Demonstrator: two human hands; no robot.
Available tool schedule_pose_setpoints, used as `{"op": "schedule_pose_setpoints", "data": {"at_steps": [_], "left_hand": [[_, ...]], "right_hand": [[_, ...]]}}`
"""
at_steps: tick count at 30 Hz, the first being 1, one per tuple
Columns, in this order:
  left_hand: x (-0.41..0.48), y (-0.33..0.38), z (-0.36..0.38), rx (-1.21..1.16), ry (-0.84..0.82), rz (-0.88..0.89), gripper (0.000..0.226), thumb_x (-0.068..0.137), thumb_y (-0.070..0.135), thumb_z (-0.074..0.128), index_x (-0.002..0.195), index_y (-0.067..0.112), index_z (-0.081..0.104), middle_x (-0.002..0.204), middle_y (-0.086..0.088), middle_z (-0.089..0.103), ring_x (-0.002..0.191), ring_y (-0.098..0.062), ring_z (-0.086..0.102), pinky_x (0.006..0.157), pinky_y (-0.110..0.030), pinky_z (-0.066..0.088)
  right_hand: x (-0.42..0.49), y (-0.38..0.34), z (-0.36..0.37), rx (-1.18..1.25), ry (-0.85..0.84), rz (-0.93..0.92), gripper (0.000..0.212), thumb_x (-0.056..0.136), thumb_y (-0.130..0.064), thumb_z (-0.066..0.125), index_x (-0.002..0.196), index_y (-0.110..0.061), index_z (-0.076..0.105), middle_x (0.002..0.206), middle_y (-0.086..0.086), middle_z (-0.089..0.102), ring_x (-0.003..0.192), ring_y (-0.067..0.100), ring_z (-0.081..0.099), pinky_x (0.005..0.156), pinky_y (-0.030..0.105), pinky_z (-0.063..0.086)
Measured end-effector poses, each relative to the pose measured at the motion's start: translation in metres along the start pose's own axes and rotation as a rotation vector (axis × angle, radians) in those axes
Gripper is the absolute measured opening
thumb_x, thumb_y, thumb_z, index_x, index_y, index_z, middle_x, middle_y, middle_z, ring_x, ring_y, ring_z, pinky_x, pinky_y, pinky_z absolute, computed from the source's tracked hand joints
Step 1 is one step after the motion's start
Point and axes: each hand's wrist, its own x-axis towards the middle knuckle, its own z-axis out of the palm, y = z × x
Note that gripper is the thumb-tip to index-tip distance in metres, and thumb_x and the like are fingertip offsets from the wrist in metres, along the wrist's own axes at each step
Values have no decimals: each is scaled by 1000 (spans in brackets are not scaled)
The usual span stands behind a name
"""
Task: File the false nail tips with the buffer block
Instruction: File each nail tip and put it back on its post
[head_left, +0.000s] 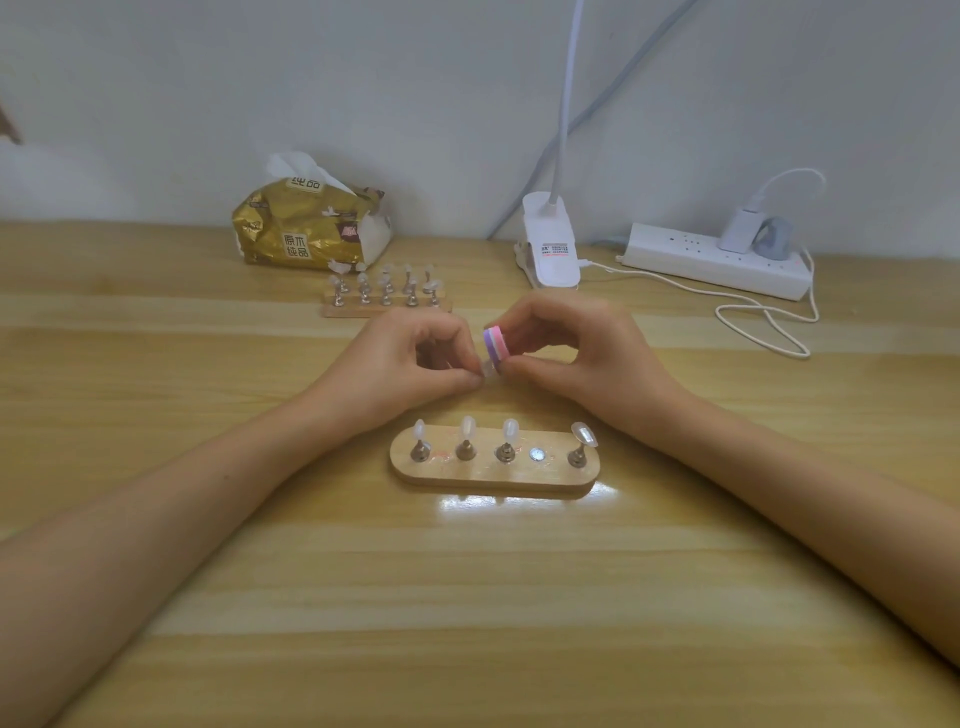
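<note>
My right hand (582, 358) grips a small pink and purple buffer block (495, 347) between thumb and fingers. My left hand (410, 364) pinches a clear false nail tip (487, 370) on its small holder, and the tip meets the block's lower end. In front of both hands lies an oval wooden stand (493, 470). It carries several metal pegs with nail tips (467, 428), plus one bare magnet spot (537, 454) between the third peg and the last.
A second wooden stand (387, 307) with several nail tips sits behind my hands. Farther back lie a gold tissue pack (306, 228), a white clip lamp base (550, 244) and a white power strip (717, 260) whose cable (763, 322) loops over the table.
</note>
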Motion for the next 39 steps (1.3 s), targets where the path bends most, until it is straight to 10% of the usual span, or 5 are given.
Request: {"op": "schedule_pose_setpoints", "data": {"at_steps": [39], "left_hand": [[0, 1, 0, -5, -7, 6, 19, 79, 6, 79, 72, 20, 69, 66, 12, 63, 62, 1, 55, 60, -11, 41]], "right_hand": [[-3, 1, 0, -94, 24, -90, 8, 89, -12, 76, 92, -5, 74, 89, 5, 73, 83, 17, 69, 79, 37, 57]]}}
